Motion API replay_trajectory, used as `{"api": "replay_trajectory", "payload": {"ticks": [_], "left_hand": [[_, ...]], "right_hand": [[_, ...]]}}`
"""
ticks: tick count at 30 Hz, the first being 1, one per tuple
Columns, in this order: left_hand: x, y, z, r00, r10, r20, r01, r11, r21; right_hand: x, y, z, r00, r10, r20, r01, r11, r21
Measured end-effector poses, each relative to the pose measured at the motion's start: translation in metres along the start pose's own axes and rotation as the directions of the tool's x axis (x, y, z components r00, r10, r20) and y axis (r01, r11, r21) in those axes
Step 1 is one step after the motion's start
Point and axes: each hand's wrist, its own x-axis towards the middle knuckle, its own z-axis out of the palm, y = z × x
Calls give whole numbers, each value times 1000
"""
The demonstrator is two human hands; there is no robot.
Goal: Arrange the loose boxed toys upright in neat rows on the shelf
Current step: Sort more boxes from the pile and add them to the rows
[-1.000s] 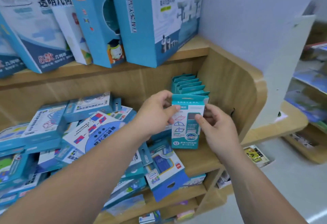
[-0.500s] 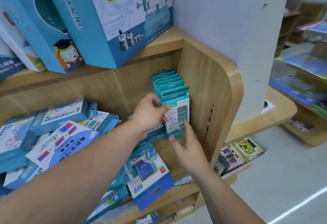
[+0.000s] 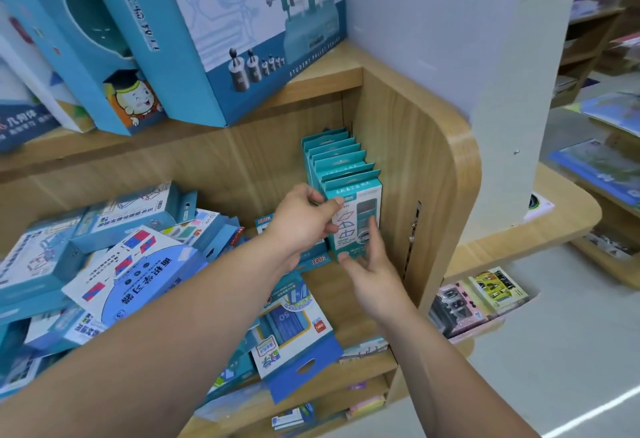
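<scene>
A row of several teal boxed toys [image 3: 341, 160] stands upright against the wooden shelf's right side wall [image 3: 408, 174]. The front teal box [image 3: 360, 200] stands at the row's near end. My left hand [image 3: 304, 219] grips its upper left edge with curled fingers and thumb. My right hand [image 3: 372, 271] lies below it, straight fingers touching the box's lower front. A jumbled pile of loose blue boxed toys [image 3: 138, 264] covers the shelf's left and middle.
Large blue boxes [image 3: 249, 22] lean on the shelf above. A blue box [image 3: 294, 340] overhangs the shelf's front edge. Lower shelves hold more small boxes [image 3: 485, 295]. Another display with books [image 3: 602, 160] stands at the right across a grey floor.
The teal box went from held in front of the row to standing at the row's near end. My right hand let go of it and dropped to touch its lower front.
</scene>
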Motion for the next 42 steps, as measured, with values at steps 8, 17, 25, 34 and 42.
{"api": "replay_trajectory", "payload": {"ticks": [8,17,25,34,42], "left_hand": [[-63,13,-63,954,284,-101,-283,959,25],[-114,-29,-211,836,395,-380,-328,916,231],[-138,-123,-346,834,328,-444,86,718,691],[-143,-159,-375,928,285,-241,-51,738,673],[-162,-148,-380,879,321,-353,-237,936,261]], "right_hand": [[-36,-33,33,971,-164,-174,157,986,-52],[-39,-101,120,907,-414,76,420,877,-234],[-49,-123,204,901,-154,405,420,539,-730],[-58,-127,225,966,-121,229,257,568,-782],[-97,-154,257,853,-393,343,507,475,-719]]}}
